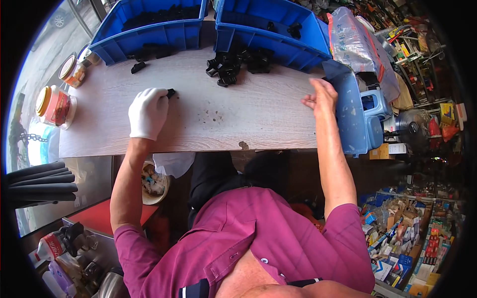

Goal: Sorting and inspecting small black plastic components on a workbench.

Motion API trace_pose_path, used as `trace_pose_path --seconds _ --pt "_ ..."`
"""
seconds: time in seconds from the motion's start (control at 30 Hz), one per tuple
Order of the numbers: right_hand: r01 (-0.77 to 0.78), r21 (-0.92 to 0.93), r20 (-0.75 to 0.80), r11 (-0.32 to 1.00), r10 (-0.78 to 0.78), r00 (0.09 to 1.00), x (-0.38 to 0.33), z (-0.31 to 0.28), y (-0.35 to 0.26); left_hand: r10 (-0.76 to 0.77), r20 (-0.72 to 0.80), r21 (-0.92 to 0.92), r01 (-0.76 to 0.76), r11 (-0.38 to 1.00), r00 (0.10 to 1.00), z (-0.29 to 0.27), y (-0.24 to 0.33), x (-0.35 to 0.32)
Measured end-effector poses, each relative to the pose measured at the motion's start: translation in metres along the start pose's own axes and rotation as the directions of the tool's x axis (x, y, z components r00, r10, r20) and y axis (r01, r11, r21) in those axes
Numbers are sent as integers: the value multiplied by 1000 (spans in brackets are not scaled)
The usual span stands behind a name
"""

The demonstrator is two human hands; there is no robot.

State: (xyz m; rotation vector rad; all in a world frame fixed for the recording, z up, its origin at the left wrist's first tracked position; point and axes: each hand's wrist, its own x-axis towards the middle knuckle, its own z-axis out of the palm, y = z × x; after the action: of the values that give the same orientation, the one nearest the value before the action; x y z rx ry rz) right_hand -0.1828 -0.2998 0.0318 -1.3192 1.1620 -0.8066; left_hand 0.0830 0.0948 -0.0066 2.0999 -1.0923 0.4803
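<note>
The gloved left hand (148,115) pinches 1 black part (171,93) at its fingertips over the tabletop (268,124). The bare right hand's (324,97) fingers are loosely open, apparently empty. The black-part pile (226,68) sits centrally, presumably for reach.

Along the far side of the counter (268,119) stand a left bin (164,35) and a right bin (283,49), parts (227,68) heaped before the latter; jars (59,107) stand left.
</note>
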Motion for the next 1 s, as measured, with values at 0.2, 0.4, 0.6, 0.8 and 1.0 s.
trace_pose_path --seconds 0.2,0.4,0.6,0.8,1.0 --pt "178 -175 382 968 -100 919 -46 75 -6 48 25 169 -51 984 999 13 21 -3" --pt "392 -389 414 834 -222 883 -44 115 -5 94 29 135 -97 986 995 21 31 0" --pt "397 -524 377 753 -213 901 -49 124 -11 113 39 118 -117 986 993 21 31 2" --pt "380 -534 351 755 -211 912 -48 122 -9 112 63 130 -119 984 992 21 31 2" --pt "308 -579 330 755 -129 935 -48 122 -16 106 60 135 -113 984 993 20 32 2"
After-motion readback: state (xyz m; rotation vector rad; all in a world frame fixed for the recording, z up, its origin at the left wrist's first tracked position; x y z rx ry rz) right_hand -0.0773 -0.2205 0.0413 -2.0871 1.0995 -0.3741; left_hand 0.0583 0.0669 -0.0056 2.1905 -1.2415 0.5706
